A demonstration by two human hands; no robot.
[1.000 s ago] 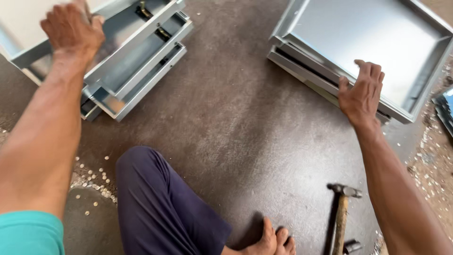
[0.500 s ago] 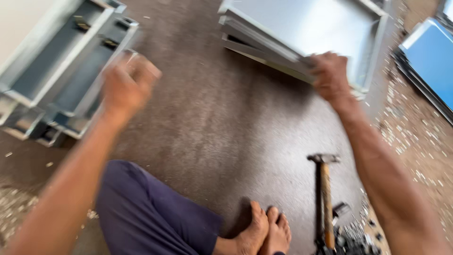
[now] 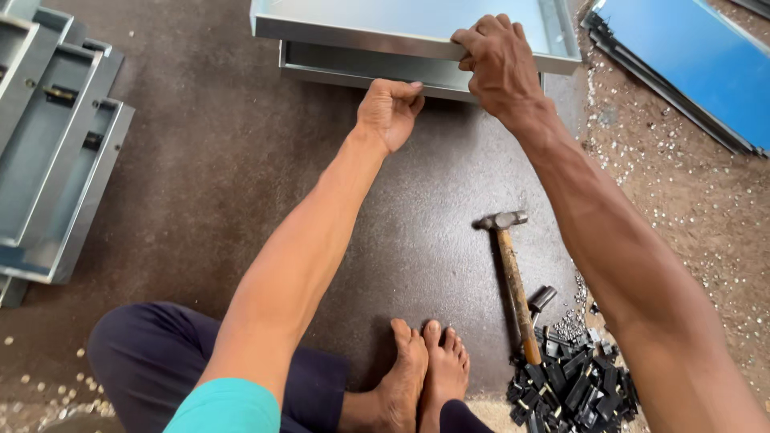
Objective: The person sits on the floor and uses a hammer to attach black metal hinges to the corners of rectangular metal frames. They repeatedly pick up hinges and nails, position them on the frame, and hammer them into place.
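A stack of grey sheet-metal trays (image 3: pixel 353 32) lies on the dark floor ahead of me. My right hand (image 3: pixel 497 64) grips the front rim of the top tray, fingers curled over its edge. My left hand (image 3: pixel 389 112) is closed just below it, with the thumb against the front wall of the lower tray (image 3: pixel 337 68). Whether the left hand holds something small is hidden.
More grey metal trays (image 3: pixel 56 160) are stacked at the left. Blue-coated panels (image 3: pixel 690 64) lie at the top right. A wooden-handled hammer (image 3: pixel 513 273) lies by a heap of small black parts (image 3: pixel 569 385). My bare feet (image 3: pixel 425 369) rest in front.
My left hand left the tray stack on the left and came across to the front of the right-hand stack. My right hand shifted along the top tray's rim. The view swung right.
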